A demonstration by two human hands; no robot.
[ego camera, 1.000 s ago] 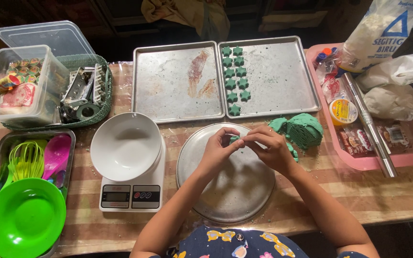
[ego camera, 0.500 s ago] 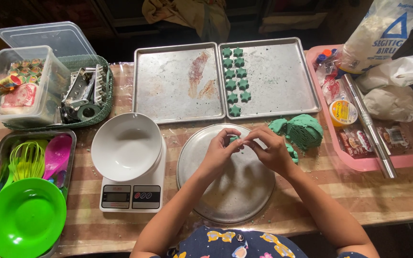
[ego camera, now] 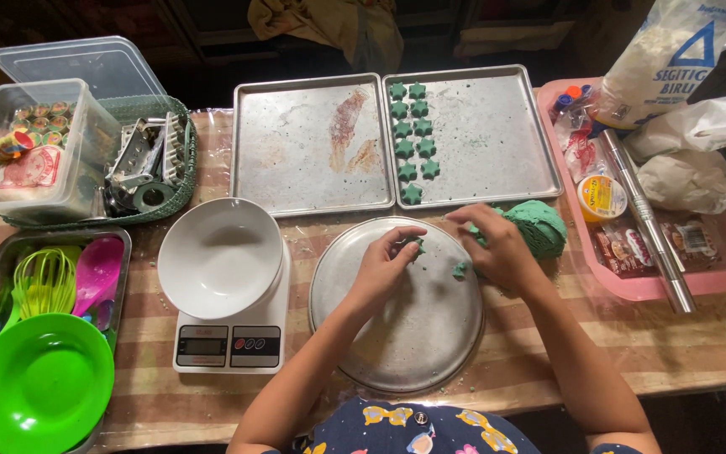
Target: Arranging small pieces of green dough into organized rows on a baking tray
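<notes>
My left hand [ego camera: 386, 262] pinches a small green star-shaped dough piece [ego camera: 416, 245] over the round metal plate [ego camera: 397, 336]. My right hand [ego camera: 495, 246] rests at the plate's right rim, touching the lump of green dough [ego camera: 539, 225], with a small green dough bit [ego camera: 460, 270] under its fingers. Several green dough stars [ego camera: 411, 143] lie in two columns on the right baking tray [ego camera: 497, 143]. The left baking tray [ego camera: 308, 147] holds only smears.
A white bowl [ego camera: 218, 256] sits on a kitchen scale [ego camera: 228, 345]. At left are a green plate [ego camera: 39, 382], a tray of plastic utensils [ego camera: 69, 273], a clear box [ego camera: 23, 151] and a basket of metal cutters [ego camera: 149, 164]. A pink tray [ego camera: 716, 269] with a metal rolling pin [ego camera: 649, 223] stands right.
My hands, joined together over the plate's top, have parted. The right hand moved right to the dough lump; the left stays over the plate with the star piece.
</notes>
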